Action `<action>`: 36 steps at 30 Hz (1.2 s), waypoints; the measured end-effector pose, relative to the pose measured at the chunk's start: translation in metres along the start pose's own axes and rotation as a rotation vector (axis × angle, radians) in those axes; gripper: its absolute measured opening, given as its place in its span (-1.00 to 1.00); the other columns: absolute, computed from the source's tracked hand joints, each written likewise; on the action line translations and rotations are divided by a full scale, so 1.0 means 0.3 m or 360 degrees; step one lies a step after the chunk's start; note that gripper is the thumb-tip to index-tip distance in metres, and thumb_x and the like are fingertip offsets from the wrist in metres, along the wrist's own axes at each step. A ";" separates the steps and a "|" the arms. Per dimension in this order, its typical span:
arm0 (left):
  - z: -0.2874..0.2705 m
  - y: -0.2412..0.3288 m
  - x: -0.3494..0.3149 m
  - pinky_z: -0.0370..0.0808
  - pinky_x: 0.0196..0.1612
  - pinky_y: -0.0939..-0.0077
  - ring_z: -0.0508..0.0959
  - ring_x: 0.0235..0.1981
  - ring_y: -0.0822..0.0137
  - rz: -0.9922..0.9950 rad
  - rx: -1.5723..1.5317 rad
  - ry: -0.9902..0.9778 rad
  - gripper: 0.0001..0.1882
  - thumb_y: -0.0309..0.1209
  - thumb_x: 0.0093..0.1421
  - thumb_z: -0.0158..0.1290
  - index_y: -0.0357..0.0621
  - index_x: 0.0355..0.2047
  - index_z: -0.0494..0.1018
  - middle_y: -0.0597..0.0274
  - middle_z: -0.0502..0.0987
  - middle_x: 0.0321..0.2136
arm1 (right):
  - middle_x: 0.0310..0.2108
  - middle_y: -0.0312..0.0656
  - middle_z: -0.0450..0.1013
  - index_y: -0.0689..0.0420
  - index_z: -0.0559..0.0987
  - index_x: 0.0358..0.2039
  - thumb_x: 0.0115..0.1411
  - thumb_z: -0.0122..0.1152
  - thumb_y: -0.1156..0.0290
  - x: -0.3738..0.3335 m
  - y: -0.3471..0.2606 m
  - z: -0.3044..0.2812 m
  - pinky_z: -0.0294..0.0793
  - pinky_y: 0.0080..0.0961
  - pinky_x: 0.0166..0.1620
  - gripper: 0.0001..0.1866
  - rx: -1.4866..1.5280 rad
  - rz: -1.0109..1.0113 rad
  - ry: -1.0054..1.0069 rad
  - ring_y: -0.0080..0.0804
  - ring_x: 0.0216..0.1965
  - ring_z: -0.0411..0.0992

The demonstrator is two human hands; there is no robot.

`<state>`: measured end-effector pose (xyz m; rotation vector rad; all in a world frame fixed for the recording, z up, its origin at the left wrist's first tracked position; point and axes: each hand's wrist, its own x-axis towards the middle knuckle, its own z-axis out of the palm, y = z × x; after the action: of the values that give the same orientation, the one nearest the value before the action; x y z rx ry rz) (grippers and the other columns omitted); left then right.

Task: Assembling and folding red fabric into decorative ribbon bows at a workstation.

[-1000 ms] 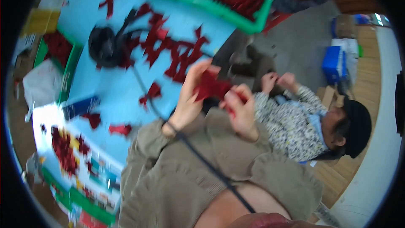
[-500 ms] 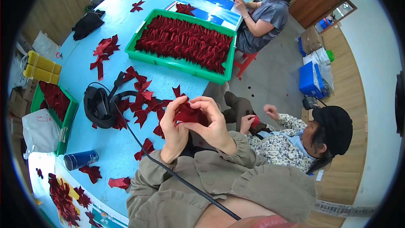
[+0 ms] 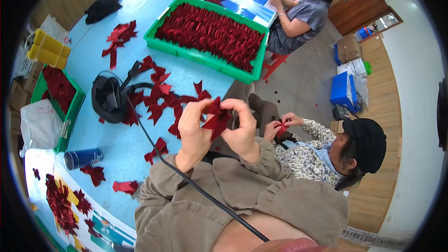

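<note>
Between my two hands is a dark red fabric bow [image 3: 216, 120], held up in front of my chest near the table edge. My left hand [image 3: 193, 128] pinches it from the left, with fingers curled over its top. My right hand [image 3: 241, 130] grips its right side, thumb and forefinger bent round in a loop. Just beyond, loose red bows [image 3: 161, 98] lie scattered on the light blue table [image 3: 123, 147]. A green tray [image 3: 196, 56] farther off is packed with rows of the same red bows.
A black strapped device [image 3: 108, 98] with a cable lies left of my hands. Nearby are a dark blue can [image 3: 84, 158], a smaller green crate [image 3: 70, 126] and a white bag [image 3: 41, 123]. One co-worker [image 3: 322, 156] sits close at right, another [image 3: 298, 18] beyond the tray.
The bow has turned between my hands and now shows a longer, upright side. My right fingers have opened into a wider loop. The nearer co-worker's hands have come together on a red piece.
</note>
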<state>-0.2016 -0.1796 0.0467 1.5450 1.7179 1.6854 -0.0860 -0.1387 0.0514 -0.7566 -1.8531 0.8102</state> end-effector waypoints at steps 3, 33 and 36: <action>-0.002 -0.028 -0.039 0.39 -0.45 0.45 0.46 -0.51 0.17 -0.0161 -0.0275 0.0036 -0.69 -0.66 -0.12 0.02 -0.26 -0.28 0.38 0.09 0.44 -0.49 | -0.28 -0.23 0.37 0.26 0.38 -0.33 -0.13 0.11 0.76 -0.052 0.000 0.035 0.33 -0.62 -0.16 -0.70 0.0473 0.0376 0.0055 -0.53 -0.24 0.34; -0.014 -0.112 -0.152 0.42 -0.45 0.53 0.48 -0.52 0.32 -0.0529 -0.0671 -0.0062 -0.80 -0.56 0.12 -0.15 -0.31 -0.23 0.33 0.08 0.46 -0.50 | -0.47 -0.16 0.42 0.25 0.47 -0.31 -0.33 0.22 0.68 -0.131 0.054 0.093 0.41 -0.41 -0.28 -0.57 -0.0309 -0.0603 0.0035 -0.21 -0.37 0.41; -0.023 -0.136 -0.106 0.42 -0.42 0.53 0.46 -0.51 0.35 -0.1031 -0.1442 -0.0235 -0.80 -0.51 0.16 -0.19 -0.29 -0.22 0.33 0.11 0.45 -0.50 | -0.41 -0.10 0.42 0.29 0.44 -0.31 -0.22 0.21 0.70 -0.139 0.030 0.104 0.39 -0.31 -0.16 -0.64 -0.0031 -0.0638 -0.0210 -0.19 -0.29 0.42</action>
<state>-0.2141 -0.1984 -0.0002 0.5886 0.9559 1.5699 -0.0980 -0.1726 0.0127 -0.3285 -2.0431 0.5933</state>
